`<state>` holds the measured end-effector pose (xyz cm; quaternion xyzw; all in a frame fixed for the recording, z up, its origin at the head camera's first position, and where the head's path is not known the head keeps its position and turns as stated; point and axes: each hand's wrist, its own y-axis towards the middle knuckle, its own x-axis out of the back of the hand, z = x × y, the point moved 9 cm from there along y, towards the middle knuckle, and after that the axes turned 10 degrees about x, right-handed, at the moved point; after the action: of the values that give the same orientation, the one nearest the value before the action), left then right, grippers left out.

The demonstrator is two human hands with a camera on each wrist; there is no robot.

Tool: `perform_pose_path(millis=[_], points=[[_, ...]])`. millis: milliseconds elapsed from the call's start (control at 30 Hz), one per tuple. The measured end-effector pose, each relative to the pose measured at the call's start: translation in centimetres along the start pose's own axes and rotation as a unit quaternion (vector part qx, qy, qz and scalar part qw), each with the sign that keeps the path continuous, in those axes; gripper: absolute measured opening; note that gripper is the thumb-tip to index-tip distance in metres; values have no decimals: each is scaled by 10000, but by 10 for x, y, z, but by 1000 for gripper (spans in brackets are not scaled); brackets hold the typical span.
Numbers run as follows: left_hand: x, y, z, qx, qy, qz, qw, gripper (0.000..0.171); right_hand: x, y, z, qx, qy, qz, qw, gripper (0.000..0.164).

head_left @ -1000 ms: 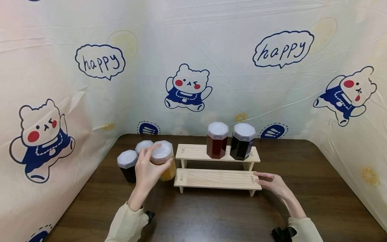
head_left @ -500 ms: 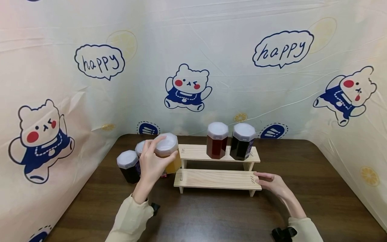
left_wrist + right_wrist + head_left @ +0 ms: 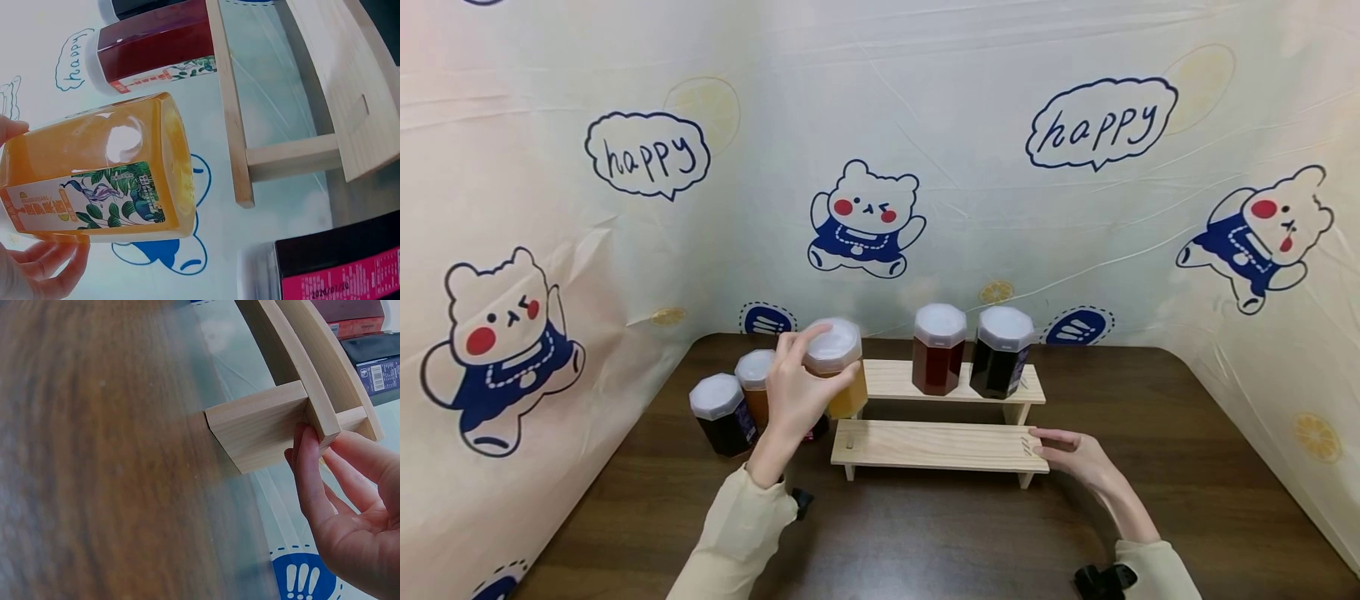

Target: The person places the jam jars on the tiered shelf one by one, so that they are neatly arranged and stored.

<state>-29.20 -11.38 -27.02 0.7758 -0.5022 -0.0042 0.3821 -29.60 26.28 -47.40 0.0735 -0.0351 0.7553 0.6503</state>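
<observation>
My left hand (image 3: 796,390) grips an octagonal jar of yellow-orange contents (image 3: 852,397) near its white lid. Raised off the table, the jar overlaps the left end of the upper wooden shelf (image 3: 887,380) in the head view. A bird-and-leaf label shows on the jar (image 3: 94,169) in the left wrist view. My right hand (image 3: 1084,460) pinches the right end of the lower wooden shelf (image 3: 932,446) between thumb and fingers. On the upper shelf stand a dark red jar (image 3: 937,367) and a black jar (image 3: 996,372), both white-lidded.
Left of the rack, a dark jar (image 3: 724,429) and an amber jar (image 3: 756,405) stand on the brown table (image 3: 925,542). Another dark jar (image 3: 340,269) with a pink label is mostly hidden behind my left hand in the head view. A printed curtain (image 3: 737,250) hangs behind.
My left hand has lifted the yellow-orange jar up and to the right, from beside the other jars to the upper shelf's left end. The right hand stays where it was.
</observation>
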Motion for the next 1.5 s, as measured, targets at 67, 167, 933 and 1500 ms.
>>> perform_pose_path(millis=[67, 167, 933, 1500], points=[[-4, 1, 0, 67, -15, 59, 10000, 49, 0, 0, 0, -5, 47, 0, 10000, 50], [-11, 2, -2, 148, -48, 162, 9997, 49, 1, -1, 0, 2, -4, 0, 10000, 50], [-60, 19, -5, 156, -68, 386, 9991, 50, 0, 0, 0, 6, -50, 12, 10000, 49], [-76, 29, 5, 360, 27, 399, 9986, 51, 0, -1, 1, 12, -37, 29, 10000, 49]])
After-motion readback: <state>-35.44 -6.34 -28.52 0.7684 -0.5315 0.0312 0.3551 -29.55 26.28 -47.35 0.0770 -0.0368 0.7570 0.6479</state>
